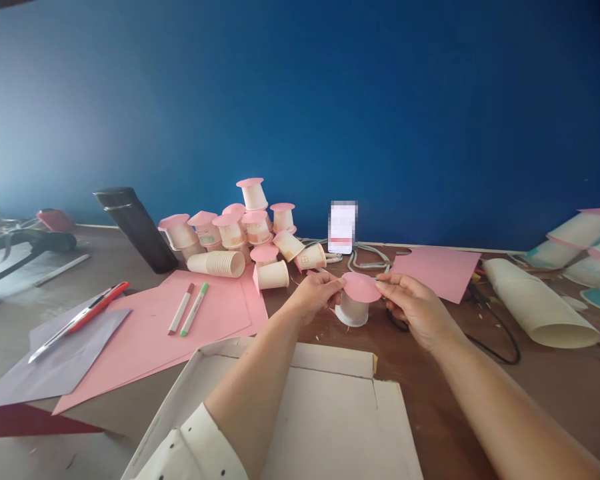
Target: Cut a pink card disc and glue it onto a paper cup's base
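Note:
In front of me an upside-down white paper cup (353, 313) stands on the brown table, with a round pink paper disc (361, 287) on top of it. My left hand (316, 293) pinches the disc's left edge between thumb and fingers. On the other side, my right hand (414, 305) has its thumb and forefinger closed on the right edge. The disc overhangs the cup all round. Behind my left hand lie more cups, among them a tipped white cup (273, 275) and a nested stack of cups (216, 264).
Several pink-topped cups (230, 231) are piled by the blue wall. Pink sheets (155, 340), two markers (187, 310), a red cutter (93, 310) and a black bottle (137, 230) are at left. A white box lid (340, 427) lies nearest me. Right are a paper roll (535, 300) and a black cable (500, 357).

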Tool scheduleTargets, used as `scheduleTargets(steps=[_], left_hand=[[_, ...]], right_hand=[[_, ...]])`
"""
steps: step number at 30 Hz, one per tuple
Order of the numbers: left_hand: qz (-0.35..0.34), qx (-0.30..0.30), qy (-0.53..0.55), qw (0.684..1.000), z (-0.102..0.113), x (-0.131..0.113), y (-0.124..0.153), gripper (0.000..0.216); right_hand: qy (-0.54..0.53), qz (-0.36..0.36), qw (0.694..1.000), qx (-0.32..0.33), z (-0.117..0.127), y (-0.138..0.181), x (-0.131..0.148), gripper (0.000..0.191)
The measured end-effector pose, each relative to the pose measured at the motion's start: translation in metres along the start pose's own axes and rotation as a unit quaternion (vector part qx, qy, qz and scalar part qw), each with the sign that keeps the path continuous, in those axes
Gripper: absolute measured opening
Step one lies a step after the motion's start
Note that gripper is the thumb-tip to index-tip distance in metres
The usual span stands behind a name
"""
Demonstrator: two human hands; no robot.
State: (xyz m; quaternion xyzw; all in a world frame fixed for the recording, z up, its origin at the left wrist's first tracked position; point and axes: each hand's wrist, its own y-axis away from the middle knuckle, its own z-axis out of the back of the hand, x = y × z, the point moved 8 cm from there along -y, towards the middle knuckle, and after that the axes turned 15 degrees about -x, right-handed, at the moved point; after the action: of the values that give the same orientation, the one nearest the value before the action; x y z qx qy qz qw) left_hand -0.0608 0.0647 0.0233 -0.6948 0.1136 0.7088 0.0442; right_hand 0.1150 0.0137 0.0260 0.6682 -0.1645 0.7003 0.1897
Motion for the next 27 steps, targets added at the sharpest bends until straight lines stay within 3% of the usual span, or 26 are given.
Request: scheduleTargets(steps=[8, 15, 27], left_hand=[[-0.025, -0.012, -0.056, 0.998, 0.002, 0.003, -0.003, 0.031], [0.009, -0.019, -0.077, 0.997, 0.003, 0.007, -0.002, 0.027], [0.058, -0.005, -0.032, 0.998, 0.0, 0.016, -0.003, 0.025]], right_hand=[[0.072, 0.04, 0.997, -0.001, 0.002, -0.003, -0.003, 0.047], [0.103, 0.048, 0.994, 0.009, 0.001, -0.004, -0.004, 0.046], [0.091, 0.001, 0.995, 0.029, -0.001, -0.005, -0.016, 0.046]])
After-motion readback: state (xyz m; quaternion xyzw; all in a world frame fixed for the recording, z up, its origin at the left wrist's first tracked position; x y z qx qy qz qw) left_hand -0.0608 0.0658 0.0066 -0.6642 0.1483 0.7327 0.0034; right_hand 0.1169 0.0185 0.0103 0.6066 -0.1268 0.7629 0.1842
